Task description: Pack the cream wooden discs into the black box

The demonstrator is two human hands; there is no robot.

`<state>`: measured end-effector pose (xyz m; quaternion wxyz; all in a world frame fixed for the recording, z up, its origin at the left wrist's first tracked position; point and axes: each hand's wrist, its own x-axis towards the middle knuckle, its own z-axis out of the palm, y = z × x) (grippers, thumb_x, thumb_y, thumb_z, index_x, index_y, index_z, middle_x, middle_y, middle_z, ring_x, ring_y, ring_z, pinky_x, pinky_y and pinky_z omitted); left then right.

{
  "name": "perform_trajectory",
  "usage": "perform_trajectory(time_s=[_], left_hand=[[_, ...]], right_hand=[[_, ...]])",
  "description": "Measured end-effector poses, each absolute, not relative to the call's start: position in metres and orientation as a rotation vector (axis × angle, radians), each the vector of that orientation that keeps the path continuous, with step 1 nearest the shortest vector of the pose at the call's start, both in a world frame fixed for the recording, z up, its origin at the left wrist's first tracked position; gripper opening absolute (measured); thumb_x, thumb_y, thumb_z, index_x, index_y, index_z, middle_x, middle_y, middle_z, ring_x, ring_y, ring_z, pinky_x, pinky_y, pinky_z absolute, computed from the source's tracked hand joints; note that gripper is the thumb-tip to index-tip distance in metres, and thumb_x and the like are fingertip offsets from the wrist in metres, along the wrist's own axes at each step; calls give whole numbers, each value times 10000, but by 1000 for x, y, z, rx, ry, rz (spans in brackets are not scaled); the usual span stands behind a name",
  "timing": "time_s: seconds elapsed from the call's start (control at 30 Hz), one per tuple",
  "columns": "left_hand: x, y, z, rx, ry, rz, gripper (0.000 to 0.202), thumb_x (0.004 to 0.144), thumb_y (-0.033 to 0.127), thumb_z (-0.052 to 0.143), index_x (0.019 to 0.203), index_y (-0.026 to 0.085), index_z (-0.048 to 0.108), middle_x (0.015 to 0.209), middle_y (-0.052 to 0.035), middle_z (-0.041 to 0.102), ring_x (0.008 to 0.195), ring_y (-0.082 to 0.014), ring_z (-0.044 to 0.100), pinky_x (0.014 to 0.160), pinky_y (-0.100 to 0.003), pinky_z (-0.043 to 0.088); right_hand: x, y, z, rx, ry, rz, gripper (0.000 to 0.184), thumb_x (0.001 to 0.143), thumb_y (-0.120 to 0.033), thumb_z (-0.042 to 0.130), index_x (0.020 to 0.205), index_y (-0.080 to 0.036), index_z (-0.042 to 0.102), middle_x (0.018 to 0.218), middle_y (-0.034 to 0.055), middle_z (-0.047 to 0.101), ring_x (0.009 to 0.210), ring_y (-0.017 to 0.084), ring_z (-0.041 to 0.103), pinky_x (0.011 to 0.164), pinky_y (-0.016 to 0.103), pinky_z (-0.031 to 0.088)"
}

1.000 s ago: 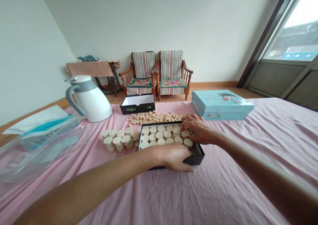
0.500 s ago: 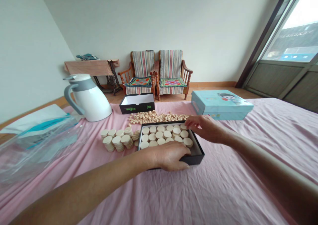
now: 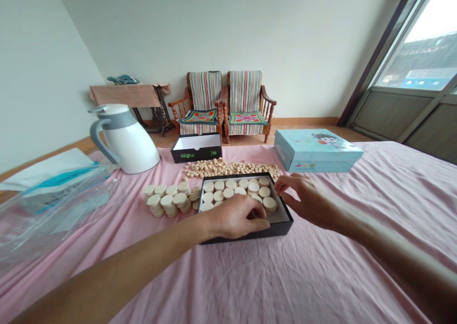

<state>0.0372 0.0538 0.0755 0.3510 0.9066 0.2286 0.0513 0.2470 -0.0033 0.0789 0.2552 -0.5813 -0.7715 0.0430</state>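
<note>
A black box (image 3: 282, 223) on the pink cloth holds several pale round wooden discs (image 3: 264, 192). My left hand (image 3: 233, 216) reaches into the box's near side, fingers curled down among the discs; what they grip is hidden. My right hand (image 3: 306, 199) hovers at the box's right edge with thumb and fingers apart, holding nothing. More stacked discs (image 3: 167, 200) lie left of the box. A heap of small wooden beads (image 3: 228, 167) lies behind it.
A white jug (image 3: 123, 140) stands at the back left, a small open black box (image 3: 195, 147) behind the beads, a light blue box (image 3: 316, 148) at the back right. A clear plastic bag (image 3: 53, 205) lies at the left. Two wooden chairs (image 3: 224, 106) stand by the wall.
My right hand has lifted off the discs and drawn back to the box's right edge. My left hand has moved from the box's front wall up into the box.
</note>
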Motion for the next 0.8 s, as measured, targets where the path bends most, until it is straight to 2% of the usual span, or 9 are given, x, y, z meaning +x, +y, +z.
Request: perform_trajectory(time_s=[0.07, 0.17, 0.23, 0.37, 0.47, 0.63, 0.8], left_hand=[[35, 55, 77, 2302, 652, 203, 226, 791, 300, 614, 936, 137, 671, 826, -39, 700, 718, -140, 631, 628, -213, 446], [34, 58, 81, 2256, 707, 262, 187, 725, 139, 610, 901, 124, 671, 796, -33, 688, 719, -135, 626, 628, -203, 444], [33, 60, 84, 2266, 734, 335, 171, 716, 102, 585, 859, 133, 675, 757, -17, 673, 690, -121, 609, 617, -198, 432], [32, 62, 88, 2370, 811, 437, 108, 756, 167, 584, 824, 154, 666, 692, 5, 634, 629, -113, 559, 579, -210, 394], [33, 59, 89, 2415, 764, 372, 83, 772, 164, 572, 817, 157, 641, 733, -4, 647, 681, -126, 582, 614, -217, 404], [38, 50, 87, 2487, 707, 305, 78, 806, 175, 535, 825, 168, 610, 785, -23, 667, 728, -152, 614, 633, -231, 416], [42, 52, 86, 2493, 797, 376, 113, 781, 164, 539, 858, 176, 621, 820, -28, 680, 763, -172, 625, 655, -248, 424]], right_hand=[[251, -4, 79, -1572, -2020, 90, 191, 765, -129, 446, 861, -194, 598, 839, 49, 671, 823, 192, 601, 756, 315, 433], [259, -1, 77, -1571, -1907, 137, 193, 764, -137, 458, 876, -196, 604, 835, 41, 678, 807, 185, 611, 759, 313, 444], [262, 1, 74, -1569, -1864, 206, 174, 773, -151, 466, 864, -199, 606, 822, 36, 682, 786, 180, 617, 736, 305, 451], [259, 5, 68, -1550, -1883, 257, 173, 780, -134, 454, 837, -204, 602, 809, 29, 677, 783, 174, 612, 736, 302, 442], [251, 1, 66, -1528, -2010, 181, 187, 786, -109, 437, 812, -210, 592, 784, 23, 654, 804, 178, 583, 769, 313, 410], [240, -13, 72, -1630, -2189, 10, 169, 785, -88, 427, 796, -194, 558, 762, 39, 603, 732, 167, 529, 720, 309, 353], [234, -21, 79, -1668, -2388, -46, 216, 714, -26, 440, 723, -194, 575, 688, 30, 604, 751, 178, 528, 761, 331, 299]])
